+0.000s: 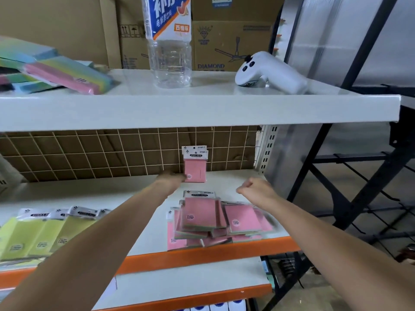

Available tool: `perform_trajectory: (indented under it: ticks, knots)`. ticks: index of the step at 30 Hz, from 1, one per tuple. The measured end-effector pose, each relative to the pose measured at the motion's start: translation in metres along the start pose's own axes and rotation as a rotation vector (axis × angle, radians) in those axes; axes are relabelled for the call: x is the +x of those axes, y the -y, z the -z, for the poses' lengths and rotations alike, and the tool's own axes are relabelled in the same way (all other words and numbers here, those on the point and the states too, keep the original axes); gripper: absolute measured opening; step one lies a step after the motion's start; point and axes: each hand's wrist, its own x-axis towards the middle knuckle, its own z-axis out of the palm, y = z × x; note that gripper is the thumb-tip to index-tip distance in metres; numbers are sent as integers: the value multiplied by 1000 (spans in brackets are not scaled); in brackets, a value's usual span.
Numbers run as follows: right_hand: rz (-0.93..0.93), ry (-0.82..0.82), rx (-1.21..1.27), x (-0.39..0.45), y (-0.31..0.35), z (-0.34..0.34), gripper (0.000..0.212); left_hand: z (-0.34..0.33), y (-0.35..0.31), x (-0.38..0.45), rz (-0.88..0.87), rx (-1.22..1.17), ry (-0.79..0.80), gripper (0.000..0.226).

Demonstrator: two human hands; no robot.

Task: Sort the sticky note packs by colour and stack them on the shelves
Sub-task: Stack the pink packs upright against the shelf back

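Observation:
Pink sticky note packs [195, 167] stand upright against the wire grid at the back of the middle shelf [139, 198]. My left hand [171, 177] reaches to their lower left edge and touches them; its fingers are blurred. My right hand [253, 187] hovers to the right with curled fingers, holding nothing. A loose pile of pink packs [215, 218] lies near the shelf's front edge below both hands. Several yellow-green packs [45, 232] lie in a row at the front left. Mixed-colour packs [54, 70] lie on the top shelf at left.
On the top shelf [202, 108] stand a clear plastic bottle [169, 46] and a white handheld controller [269, 72], with cardboard boxes [229, 43] behind. A black metal rack frame [350, 164] is at the right. A lower shelf [190, 279] shows beneath.

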Motion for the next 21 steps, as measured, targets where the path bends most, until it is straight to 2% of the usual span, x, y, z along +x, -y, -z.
perform_trajectory:
  ticks: [4,9,14,17,21]
  knots:
    - [61,31,49,10,17,-28,23,-16,1,22,-77,-166,-71,31]
    - [87,85,13,29,27,-52,37,-38,16,52,-81,-215,6,46]
    - [-42,186,-41,53,15,-63,43,-41,21,88,-87,-258,77,52]
    - [-74,250,-56,64,5,-65,51,-45,21,100,-102,-278,97,43]
    - [-138,311,-100,74,2,-71,64,-49,25,117,-80,-316,110,43]
